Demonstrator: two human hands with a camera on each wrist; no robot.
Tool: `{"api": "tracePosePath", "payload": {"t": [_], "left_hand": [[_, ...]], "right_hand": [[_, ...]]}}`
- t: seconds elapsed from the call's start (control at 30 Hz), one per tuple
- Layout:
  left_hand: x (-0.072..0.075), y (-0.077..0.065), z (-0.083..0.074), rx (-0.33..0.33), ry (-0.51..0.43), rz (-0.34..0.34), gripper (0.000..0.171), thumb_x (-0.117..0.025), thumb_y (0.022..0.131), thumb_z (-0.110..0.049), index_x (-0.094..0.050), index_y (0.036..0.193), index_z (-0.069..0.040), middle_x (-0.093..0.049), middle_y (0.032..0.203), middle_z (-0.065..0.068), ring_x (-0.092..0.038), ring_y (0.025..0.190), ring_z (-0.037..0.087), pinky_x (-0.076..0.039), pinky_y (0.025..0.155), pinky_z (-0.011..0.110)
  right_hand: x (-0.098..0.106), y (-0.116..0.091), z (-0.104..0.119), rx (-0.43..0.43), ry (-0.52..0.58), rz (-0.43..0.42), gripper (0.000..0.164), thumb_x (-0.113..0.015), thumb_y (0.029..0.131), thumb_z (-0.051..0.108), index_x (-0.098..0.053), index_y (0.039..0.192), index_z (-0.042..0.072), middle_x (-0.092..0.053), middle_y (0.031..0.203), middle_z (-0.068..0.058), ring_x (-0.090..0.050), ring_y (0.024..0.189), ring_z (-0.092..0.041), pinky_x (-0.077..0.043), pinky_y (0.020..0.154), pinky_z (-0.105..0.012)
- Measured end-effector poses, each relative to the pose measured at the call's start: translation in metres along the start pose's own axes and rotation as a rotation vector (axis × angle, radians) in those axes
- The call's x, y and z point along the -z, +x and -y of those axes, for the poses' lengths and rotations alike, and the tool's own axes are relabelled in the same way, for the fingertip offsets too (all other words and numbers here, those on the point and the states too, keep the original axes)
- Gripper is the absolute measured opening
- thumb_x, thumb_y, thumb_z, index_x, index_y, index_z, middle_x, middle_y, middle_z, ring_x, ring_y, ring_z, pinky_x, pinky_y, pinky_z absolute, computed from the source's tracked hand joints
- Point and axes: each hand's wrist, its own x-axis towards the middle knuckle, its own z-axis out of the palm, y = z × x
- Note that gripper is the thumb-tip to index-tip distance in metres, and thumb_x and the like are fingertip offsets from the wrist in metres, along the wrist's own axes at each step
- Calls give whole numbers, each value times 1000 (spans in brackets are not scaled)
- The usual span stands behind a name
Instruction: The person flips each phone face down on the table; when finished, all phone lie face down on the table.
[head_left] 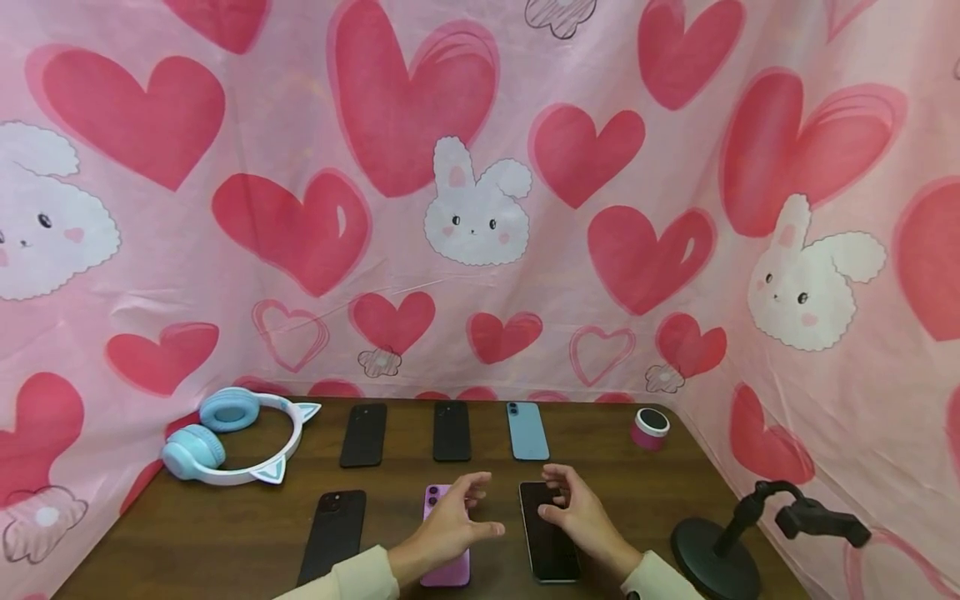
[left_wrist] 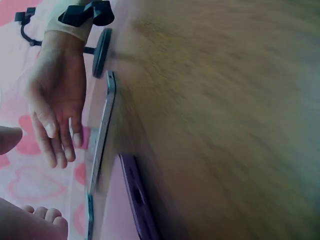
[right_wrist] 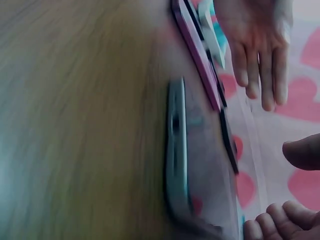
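My left hand (head_left: 450, 521) hovers over a purple phone (head_left: 448, 573), its fingers loosely bent and thumb apart, with nothing held. Above a phone lying screen up (head_left: 551, 554), my right hand (head_left: 588, 517) is likewise relaxed and holds nothing. In the left wrist view, the edge of the purple phone (left_wrist: 132, 195) is near and the right hand (left_wrist: 60, 100) hangs beyond it. The right wrist view has the metal edge of the screen-up phone (right_wrist: 177, 145) close by, with the left hand (right_wrist: 260, 50) farther off. Both wrist views are somewhat blurred.
A black phone (head_left: 333, 529) lies left of the hands. Farther back are another black phone (head_left: 363, 435), a dark phone (head_left: 452, 433) and a light blue phone (head_left: 528, 433). Cat-ear headphones (head_left: 225, 479), a pink jar (head_left: 649, 432) and a black stand (head_left: 716, 558) flank them on the wooden table (head_left: 217, 533).
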Motion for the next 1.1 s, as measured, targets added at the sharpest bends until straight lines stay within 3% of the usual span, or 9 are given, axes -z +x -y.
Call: {"api": "tracePosePath", "payload": {"t": [0.27, 0.4, 0.57, 0.7, 0.93, 1.1], "left_hand": [[-23, 18, -7, 36, 31, 20, 76, -85, 75, -9, -48, 141, 5, -56, 138, 23, -58, 116, 37, -50, 98, 49], [-29, 24, -3, 75, 78, 33, 78, -85, 71, -7, -49, 139, 5, -58, 133, 21, -59, 108, 30, -52, 89, 39], [-36, 29, 5, 162, 99, 88, 77, -85, 69, -5, -51, 137, 8, -61, 125, 16, -58, 101, 23, -51, 80, 34], [-39, 31, 9, 195, 40, 111, 77, -83, 70, -2, -49, 139, 10, -61, 118, 14, -59, 100, 23, -53, 81, 37], [-41, 31, 8, 225, -75, 102, 76, -80, 72, 5, -47, 141, 11, -60, 127, 18, -60, 108, 27, -53, 95, 49], [-42, 32, 8, 265, -142, 102, 77, -78, 74, 5, -45, 143, 9, -64, 121, 17, -62, 109, 28, -55, 96, 50]], "right_hand": [[28, -5, -11, -101, -183, -27, 61, -81, 77, 4, -56, 132, -1, -66, 127, -15, -62, 114, -27, -51, 98, -49], [32, -7, -15, -127, -217, 2, 61, -81, 77, 6, -56, 132, -2, -67, 125, -15, -64, 110, -26, -52, 96, -48], [28, -8, -15, -122, -168, 115, 61, -78, 80, 5, -54, 135, -6, -65, 129, -19, -65, 112, -29, -53, 92, -42], [24, -7, -13, -130, -132, 156, 63, -76, 81, 5, -52, 137, -8, -65, 129, -20, -65, 111, -29, -53, 92, -41], [24, -5, -12, -187, -146, 149, 64, -77, 81, 7, -53, 139, -6, -65, 130, -18, -64, 112, -27, -49, 101, -55], [23, -6, -12, -189, -131, 162, 66, -77, 81, 9, -51, 140, -5, -64, 131, -18, -63, 113, -28, -49, 101, -56]]}}
